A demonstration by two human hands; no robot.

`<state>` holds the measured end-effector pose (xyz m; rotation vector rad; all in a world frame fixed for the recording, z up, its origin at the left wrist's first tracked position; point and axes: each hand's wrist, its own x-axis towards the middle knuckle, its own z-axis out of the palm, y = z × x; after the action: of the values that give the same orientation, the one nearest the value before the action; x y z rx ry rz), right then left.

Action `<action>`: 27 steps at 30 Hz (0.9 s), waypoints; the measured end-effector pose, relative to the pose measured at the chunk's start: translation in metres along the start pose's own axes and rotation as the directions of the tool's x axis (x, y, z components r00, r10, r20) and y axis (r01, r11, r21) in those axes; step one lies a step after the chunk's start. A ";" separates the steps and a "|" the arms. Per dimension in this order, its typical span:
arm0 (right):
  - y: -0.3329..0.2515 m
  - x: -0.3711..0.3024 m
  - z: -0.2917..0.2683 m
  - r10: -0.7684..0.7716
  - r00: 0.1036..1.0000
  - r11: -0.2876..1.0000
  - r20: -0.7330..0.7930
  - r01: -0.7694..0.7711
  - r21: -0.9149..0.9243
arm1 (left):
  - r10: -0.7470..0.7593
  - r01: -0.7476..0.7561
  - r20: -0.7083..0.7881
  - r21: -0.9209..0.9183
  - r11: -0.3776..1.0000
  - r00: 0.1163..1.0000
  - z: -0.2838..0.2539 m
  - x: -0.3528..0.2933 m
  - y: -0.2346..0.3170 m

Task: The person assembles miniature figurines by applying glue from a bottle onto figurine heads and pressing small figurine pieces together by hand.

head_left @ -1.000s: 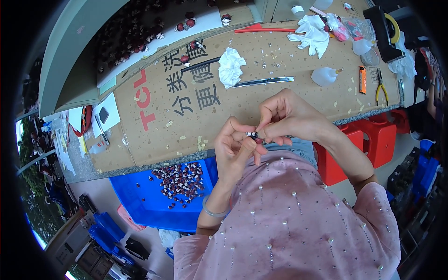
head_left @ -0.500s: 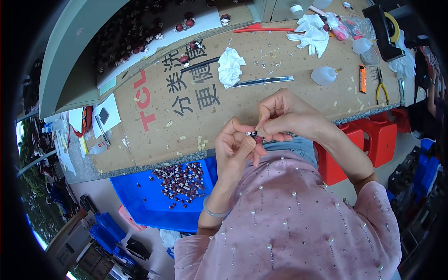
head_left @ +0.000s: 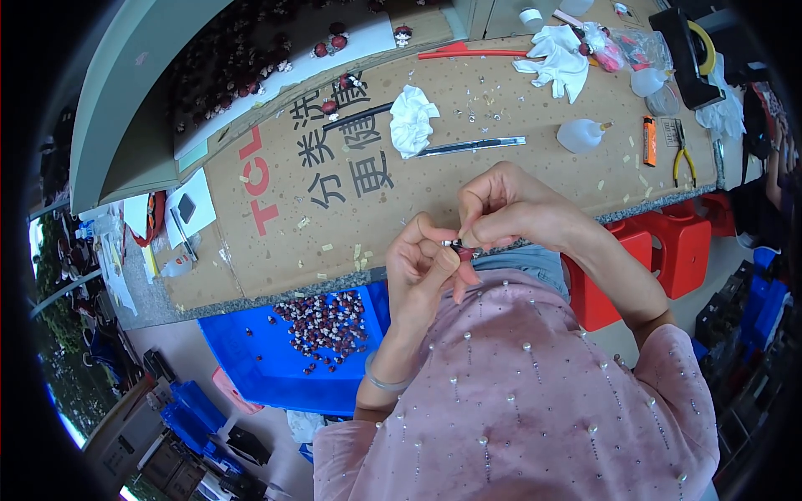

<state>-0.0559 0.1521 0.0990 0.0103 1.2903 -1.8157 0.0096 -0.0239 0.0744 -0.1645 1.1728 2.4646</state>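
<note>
Between my hands, just off the table's near edge, is a small figurine (head_left: 464, 251) with a dark red, rounded top and a bit of white and black. My left hand (head_left: 423, 259) pinches it between thumb and fingers. My right hand (head_left: 501, 209) has its thumb and index finger pressed together at the figurine's upper side; whatever lies between those tips is too small to make out. Many similar red and white figurines (head_left: 330, 330) lie in a blue tray (head_left: 251, 367) below the table edge at my left.
On the cardboard-covered table (head_left: 276, 267) lie a crumpled white tissue (head_left: 413, 121), a tweezers-like metal tool (head_left: 472, 146), a white squeeze bottle (head_left: 582, 135), an orange lighter (head_left: 649, 142) and yellow-handled pliers (head_left: 684, 159). A shelf (head_left: 134, 108) with more figurines stands far left. Red stools (head_left: 681, 250) stand at right.
My right hand's lower fingers have curled in a little, and the figurine's red part shows more. Both hands stay in nearly the same place.
</note>
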 end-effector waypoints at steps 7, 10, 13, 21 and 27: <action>0.000 -0.002 0.000 -0.031 0.999 0.999 0.032 0.031 -0.008 | 0.075 -0.075 0.005 0.133 0.988 0.997 0.001 -0.002 0.004; -0.002 -0.004 0.002 -0.066 0.997 0.998 0.047 0.066 -0.003 | 0.100 -0.102 0.016 0.179 0.979 0.995 0.001 -0.003 0.006; -0.003 -0.005 0.004 -0.086 0.993 0.996 0.077 0.083 0.044 | 0.115 -0.122 0.043 0.218 0.968 0.992 0.000 -0.003 0.007; -0.003 -0.006 0.003 -0.037 0.991 0.998 0.126 0.030 0.054 | 0.152 -0.181 0.113 0.329 0.927 0.982 0.000 -0.005 0.011; -0.002 -0.006 0.001 -0.017 0.992 1.000 0.125 0.014 0.026 | 0.128 -0.157 0.099 0.382 0.911 0.987 0.002 -0.003 0.015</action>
<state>-0.0533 0.1556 0.1037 -0.0984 1.1825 -1.8159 0.0068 -0.0319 0.0870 0.1276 1.6638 2.2740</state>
